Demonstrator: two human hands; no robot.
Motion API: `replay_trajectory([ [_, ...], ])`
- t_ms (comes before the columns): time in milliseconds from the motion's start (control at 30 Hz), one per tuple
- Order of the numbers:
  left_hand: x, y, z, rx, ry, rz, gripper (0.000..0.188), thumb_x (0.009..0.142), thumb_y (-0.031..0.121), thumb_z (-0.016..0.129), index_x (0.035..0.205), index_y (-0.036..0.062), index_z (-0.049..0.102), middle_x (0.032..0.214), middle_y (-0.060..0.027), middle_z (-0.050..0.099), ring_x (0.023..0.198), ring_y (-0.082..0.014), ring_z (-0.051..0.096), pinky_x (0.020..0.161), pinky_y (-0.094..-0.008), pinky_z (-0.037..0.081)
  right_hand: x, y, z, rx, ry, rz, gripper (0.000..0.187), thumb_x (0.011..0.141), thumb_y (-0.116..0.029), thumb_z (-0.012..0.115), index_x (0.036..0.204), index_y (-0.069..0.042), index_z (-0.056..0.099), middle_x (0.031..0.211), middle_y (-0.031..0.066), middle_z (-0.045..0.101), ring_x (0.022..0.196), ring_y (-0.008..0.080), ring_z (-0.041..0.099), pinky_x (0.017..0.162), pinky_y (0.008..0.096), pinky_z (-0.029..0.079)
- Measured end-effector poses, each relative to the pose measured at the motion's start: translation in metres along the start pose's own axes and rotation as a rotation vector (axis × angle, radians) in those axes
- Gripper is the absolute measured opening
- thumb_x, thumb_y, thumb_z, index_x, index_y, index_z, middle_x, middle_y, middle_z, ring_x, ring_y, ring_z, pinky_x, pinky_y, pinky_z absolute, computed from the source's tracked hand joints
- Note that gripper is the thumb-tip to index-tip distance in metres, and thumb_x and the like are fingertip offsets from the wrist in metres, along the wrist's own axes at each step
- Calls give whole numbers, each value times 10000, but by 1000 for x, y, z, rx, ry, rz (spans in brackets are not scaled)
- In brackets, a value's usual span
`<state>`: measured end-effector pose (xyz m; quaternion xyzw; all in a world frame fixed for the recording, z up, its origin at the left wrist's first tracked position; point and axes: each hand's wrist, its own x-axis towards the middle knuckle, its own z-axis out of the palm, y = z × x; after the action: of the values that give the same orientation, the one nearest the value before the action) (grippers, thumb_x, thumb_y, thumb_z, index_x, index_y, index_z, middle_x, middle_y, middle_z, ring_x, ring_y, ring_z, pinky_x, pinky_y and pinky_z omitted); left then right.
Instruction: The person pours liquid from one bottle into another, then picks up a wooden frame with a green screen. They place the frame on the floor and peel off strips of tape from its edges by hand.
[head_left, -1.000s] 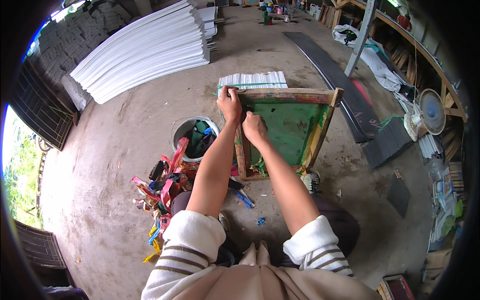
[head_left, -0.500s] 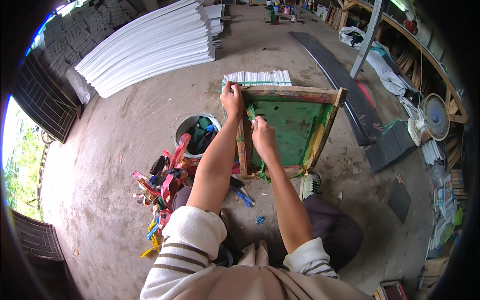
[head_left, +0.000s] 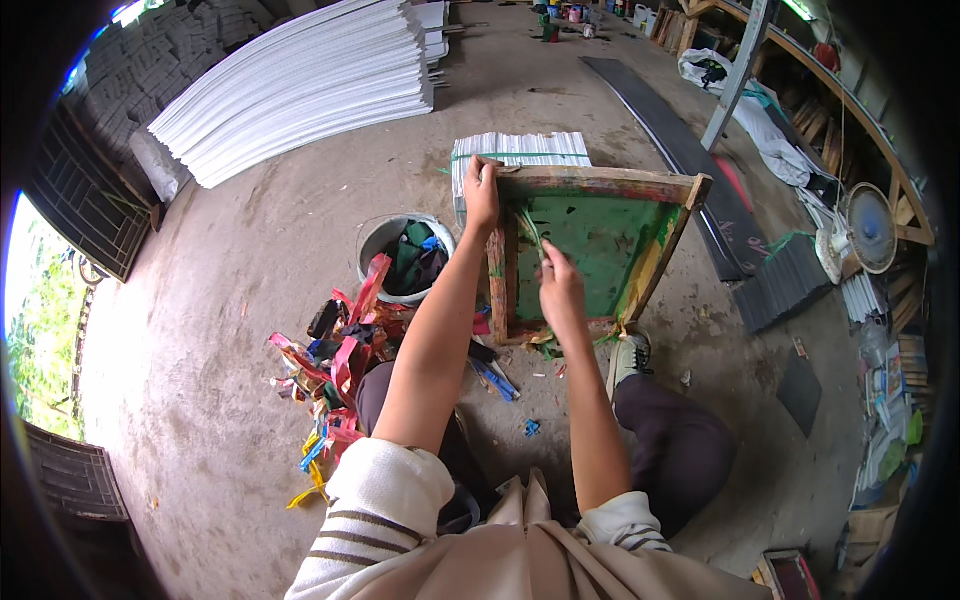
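Observation:
A wooden screen frame with a green-stained sheet stands tilted in front of me, its lower edge near my right shoe. My left hand is closed round its upper left corner. Over the left part of the sheet, my right hand is closed on a thin green strip, which runs taut up toward the inner upper left corner. Ragged green bits hang along the frame's lower bar, and yellow shows down its right side.
Left of the frame stands a bucket of dark and blue scraps, beside a heap of coloured strips. A strapped white bundle lies behind the frame. Further off are a stack of white sheets, a long dark panel and a fan.
My right hand has moved down and to the right, drawing the green strip out longer. The left hand keeps its hold on the corner; the frame sits slightly further right in view.

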<state>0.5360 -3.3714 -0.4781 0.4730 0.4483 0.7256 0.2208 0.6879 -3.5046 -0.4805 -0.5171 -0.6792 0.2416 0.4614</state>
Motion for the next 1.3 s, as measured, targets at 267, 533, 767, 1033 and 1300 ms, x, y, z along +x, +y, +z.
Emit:
replay_trajectory([
  [267,-1,19,-21,-106,-144,-109,211,911,176,404,865,29,549,823,-30,511,790,-134,439,783,-263,359,42,10,-22,74,67,36,379,908,-197,521,1222,13,497,1152,214,549,1098,328,522,958,416,399],
  [533,-11,14,26,-171,-152,-83,222,907,173,398,894,27,565,819,-50,518,801,-150,455,788,-276,366,109,59,51,406,-121,388,417,885,-236,487,1138,94,457,970,179,601,822,239,573,696,394,482],
  [767,2,6,-13,237,158,71,275,854,181,431,817,-11,625,733,-138,594,661,-212,520,666,-335,419,99,2,70,-122,-359,-16,333,843,-166,464,997,119,543,957,356,576,888,458,591,796,482,472],
  [1033,24,-12,18,418,355,134,269,816,194,460,780,19,661,716,-212,636,648,-353,623,625,-418,470,130,7,76,-93,-155,72,295,800,-118,462,935,77,637,965,300,609,904,423,609,824,451,492],
  [1300,63,-50,-14,551,404,24,296,819,248,480,807,24,672,753,-240,635,723,-393,625,678,-444,475,18,59,52,84,98,-133,271,940,-210,451,799,5,535,707,225,572,717,441,561,616,470,437],
])
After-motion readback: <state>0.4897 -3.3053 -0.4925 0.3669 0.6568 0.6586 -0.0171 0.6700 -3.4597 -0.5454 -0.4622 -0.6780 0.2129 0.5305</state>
